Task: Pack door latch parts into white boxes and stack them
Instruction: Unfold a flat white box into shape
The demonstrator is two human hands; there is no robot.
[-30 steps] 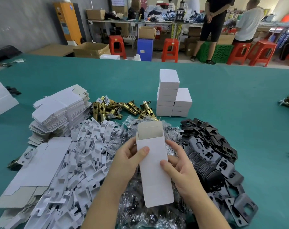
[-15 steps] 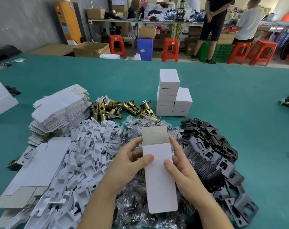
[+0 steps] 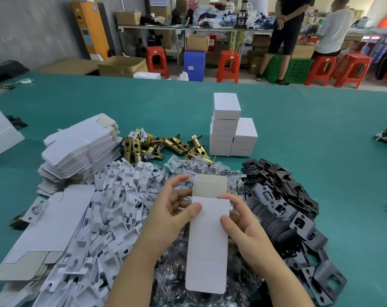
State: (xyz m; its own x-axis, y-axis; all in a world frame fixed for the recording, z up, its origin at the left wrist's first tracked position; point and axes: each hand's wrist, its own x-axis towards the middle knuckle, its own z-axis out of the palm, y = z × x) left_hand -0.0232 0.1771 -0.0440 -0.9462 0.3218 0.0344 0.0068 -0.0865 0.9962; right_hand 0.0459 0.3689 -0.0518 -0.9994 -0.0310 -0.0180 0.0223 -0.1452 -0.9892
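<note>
Centrally, flat white box (image 3: pixel 208 244) held over bagged parts (image 3: pixel 179 275), left hand (image 3: pixel 172 216) pinching its left edge, right hand (image 3: pixel 243 231) gripping right edge; finished boxes (image 3: pixel 230 129) stacked behind on green table (image 3: pixel 310 140)

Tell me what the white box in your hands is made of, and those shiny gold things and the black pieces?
The flat box: probably thin cardboard, matte white outside, greyish-brown on the open flap's inner face. The gold latch parts: likely metal with a brass-coloured finish, since they glint. The black plates: look like dark-coated metal, though plastic cannot be ruled out.
</note>
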